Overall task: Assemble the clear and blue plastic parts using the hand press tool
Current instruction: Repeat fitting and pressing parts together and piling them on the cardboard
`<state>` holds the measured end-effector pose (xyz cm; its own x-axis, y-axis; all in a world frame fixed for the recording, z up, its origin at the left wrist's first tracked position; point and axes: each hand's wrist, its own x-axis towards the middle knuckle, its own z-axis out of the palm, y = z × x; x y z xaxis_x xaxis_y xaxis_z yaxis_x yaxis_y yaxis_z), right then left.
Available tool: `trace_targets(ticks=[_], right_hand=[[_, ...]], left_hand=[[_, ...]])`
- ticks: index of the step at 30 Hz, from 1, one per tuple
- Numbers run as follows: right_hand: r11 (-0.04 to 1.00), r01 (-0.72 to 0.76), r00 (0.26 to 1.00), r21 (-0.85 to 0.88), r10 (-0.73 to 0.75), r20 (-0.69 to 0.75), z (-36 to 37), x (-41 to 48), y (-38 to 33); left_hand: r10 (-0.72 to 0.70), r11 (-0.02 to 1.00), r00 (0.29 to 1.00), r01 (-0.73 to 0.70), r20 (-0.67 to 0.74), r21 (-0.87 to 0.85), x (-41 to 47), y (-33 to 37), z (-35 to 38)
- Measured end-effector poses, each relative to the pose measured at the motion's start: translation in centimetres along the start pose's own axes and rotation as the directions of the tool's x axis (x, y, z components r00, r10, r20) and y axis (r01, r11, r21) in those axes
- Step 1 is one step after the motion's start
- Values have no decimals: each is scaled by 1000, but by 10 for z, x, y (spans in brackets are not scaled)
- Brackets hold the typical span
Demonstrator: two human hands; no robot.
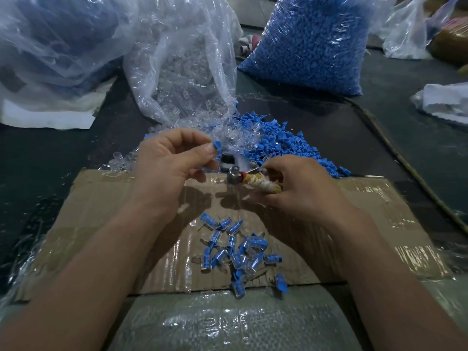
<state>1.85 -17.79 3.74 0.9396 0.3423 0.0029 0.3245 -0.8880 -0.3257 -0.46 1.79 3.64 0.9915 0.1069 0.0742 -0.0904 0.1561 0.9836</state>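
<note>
Pinching a blue part (216,144) between thumb and forefinger, the left hand (172,160) hovers above the far edge of the cardboard (101,211), its other fingers loosely curled under. The right hand (301,183) is curled round the handle (263,184) of the press (234,174), a handle wrapped in yellowish tape or cloth (which of the two cannot be told). The metal head of the press lies between the two hands, just below the pinched part and apart from it. Whether a clear part sits in the press cannot be made out.

Behind the hands a blue pile (291,145) of loose parts lies on the dark counter (379,122). It touches a spill of clear parts (121,159) that runs out of an open clear bag (177,72). A full blue bag (311,41) stands further back to the right, well apart from the hands.

Near the person, a heap of finished pieces (238,252), blue inside clear, lies on the taped cardboard between the forearms, with a few at its near edge. A cord (395,153) runs along the counter to the right, and a shiny plastic sheet (228,323) covers the nearest strip.
</note>
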Motion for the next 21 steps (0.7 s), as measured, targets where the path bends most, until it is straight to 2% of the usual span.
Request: trace_targets(ticks=[3,6,10,14,18,19,21], right_hand=[[999,1,997,-40,2,77,1,0,-2],[996,-1,990,-88,13,142,3,0,-4],[993,12,981,-119,11,191,3,1,-5],[990,57,976,-131,-27,216,3,0,-4],[996,48,984,-79,-33,178,-1,-1,-5],[996,46,987,-72,-34,156,-2,-1,-4],[997,41,990,-61,-33,136,-3,-1,-4]], left_hand=[[-95,995,982,96,163,1,-4,-1,3],[-175,984,922,167,346,53,-7,0,3],[-218,970,803,118,555,211,-10,1,3],[-267,946,718,70,643,315,-10,1,4],[-270,945,707,63,654,322,-11,0,2],[-258,949,722,65,642,308,-12,-1,3],[-225,964,808,103,545,245,-12,-1,3]])
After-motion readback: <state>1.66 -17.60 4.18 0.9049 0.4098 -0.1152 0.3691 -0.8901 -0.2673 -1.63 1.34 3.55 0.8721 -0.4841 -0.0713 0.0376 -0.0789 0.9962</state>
